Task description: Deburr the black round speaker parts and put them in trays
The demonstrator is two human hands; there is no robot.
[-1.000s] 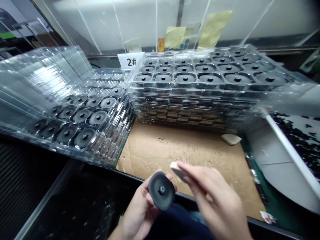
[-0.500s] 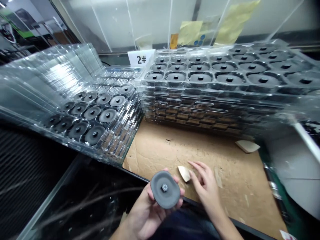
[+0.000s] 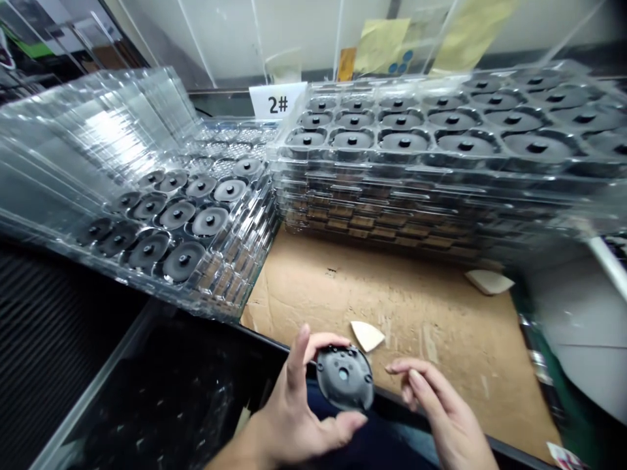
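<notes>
At near middle, left hand [image 3: 300, 412] pinched a black disc [image 3: 353, 386], apparently for turning, needing steadiness next; right hand [image 3: 437, 403] spread loosely.

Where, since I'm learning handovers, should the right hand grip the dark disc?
Probably grip the dark disc by its right rim, coming from the right: the left hand spans its upper and lower edges, leaving the rounded edge toward the right hand uncovered.

"2#" in black on a white sign [image 3: 277, 102]
</notes>
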